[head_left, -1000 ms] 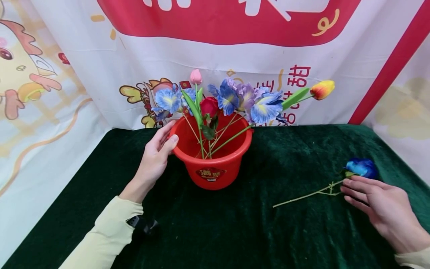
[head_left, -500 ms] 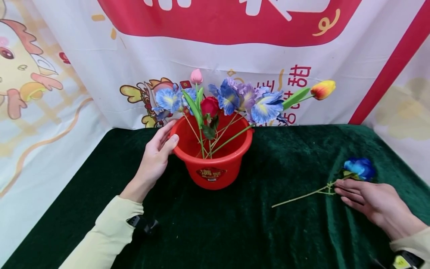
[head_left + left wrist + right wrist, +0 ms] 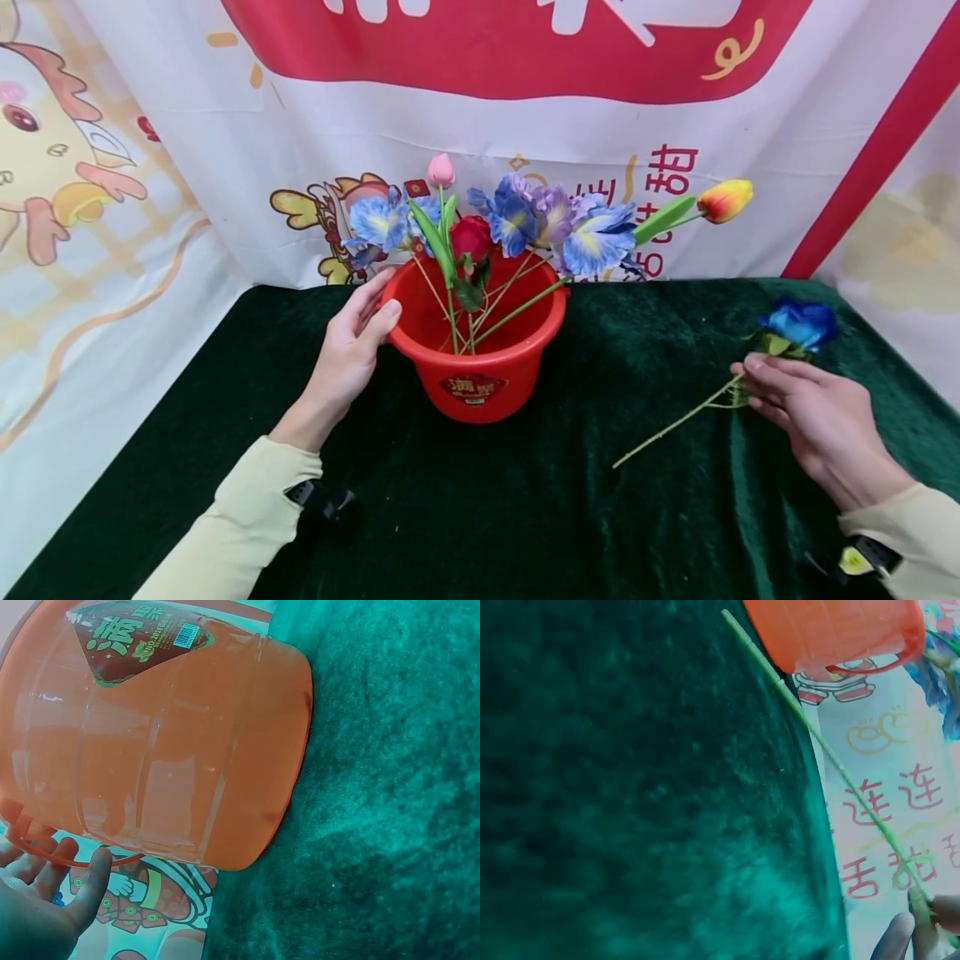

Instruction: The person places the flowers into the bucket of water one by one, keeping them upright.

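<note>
A red plastic bucket stands on the green cloth, with several artificial flowers leaning in it. My left hand holds the bucket's left side by the rim; in the left wrist view its thumb and fingers lie around the thin bucket handle. At the right, my right hand pinches a blue artificial rose just below its bloom. The rose's stem slants down and left toward the bucket, its bare end pointing away from the hand. My right fingertips partly hide the stem's upper part.
Blue irises, a red rose, a pink tulip and a yellow-orange tulip rise above the bucket rim. Green velvet cloth covers the table. A printed white curtain hangs behind it.
My right hand has closed on the blue rose's stem and raised the bloom off the cloth, moving up and slightly left. My left hand and the bucket have stayed in place.
</note>
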`<state>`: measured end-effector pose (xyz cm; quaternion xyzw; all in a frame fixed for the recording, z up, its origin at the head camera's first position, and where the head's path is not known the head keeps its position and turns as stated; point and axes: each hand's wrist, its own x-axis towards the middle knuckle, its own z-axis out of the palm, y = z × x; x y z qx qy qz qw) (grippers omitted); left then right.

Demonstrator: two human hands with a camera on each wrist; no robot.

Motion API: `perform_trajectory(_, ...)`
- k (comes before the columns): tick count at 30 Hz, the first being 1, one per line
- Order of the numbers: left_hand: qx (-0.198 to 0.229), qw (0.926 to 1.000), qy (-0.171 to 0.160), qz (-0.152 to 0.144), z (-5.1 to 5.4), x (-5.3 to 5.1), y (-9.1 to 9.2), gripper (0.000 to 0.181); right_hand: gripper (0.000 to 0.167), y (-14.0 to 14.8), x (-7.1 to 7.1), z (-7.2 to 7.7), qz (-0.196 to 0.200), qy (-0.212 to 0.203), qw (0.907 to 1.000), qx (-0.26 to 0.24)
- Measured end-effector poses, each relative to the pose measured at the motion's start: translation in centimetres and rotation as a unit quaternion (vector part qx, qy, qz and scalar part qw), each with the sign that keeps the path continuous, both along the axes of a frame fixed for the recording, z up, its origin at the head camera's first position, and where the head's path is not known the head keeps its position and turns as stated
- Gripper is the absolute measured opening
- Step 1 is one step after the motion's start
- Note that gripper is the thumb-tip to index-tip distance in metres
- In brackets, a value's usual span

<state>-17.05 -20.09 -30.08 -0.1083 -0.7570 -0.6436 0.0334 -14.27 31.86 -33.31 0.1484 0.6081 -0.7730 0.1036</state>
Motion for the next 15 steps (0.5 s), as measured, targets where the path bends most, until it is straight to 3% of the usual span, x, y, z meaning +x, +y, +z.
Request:
perform_trajectory(5, -0.001, 1.0, 0.004, 0.0, 0.0, 0.0, 0.0, 0.063, 0.015, -2.0, -0.2, 1.4, -0.046, 0.079, 0.9956, -0.022)
perform_trajectory(9, -0.004, 1.0, 0.006, 0.003, 0.0, 0.0, -0.1, 0.063, 0.025, -4.1, -0.3, 2.6, -0.076, 0.145, 0.9865, -0.005)
perform_trajectory(13, -0.001, 1.0, 0.003, 0.002, 0.0, -0.1, 0.0, 0.063, 0.034, -6.0, -0.4, 3.5, -0.091, 0.179, 0.9796, -0.004)
perform_trajectory(15, 0.0, 1.0, 0.003, 0.001, -0.1, -0.1, 0.0, 0.063, 0.035, -6.6, -0.3, 3.9, -0.094, 0.184, 0.978, -0.029)
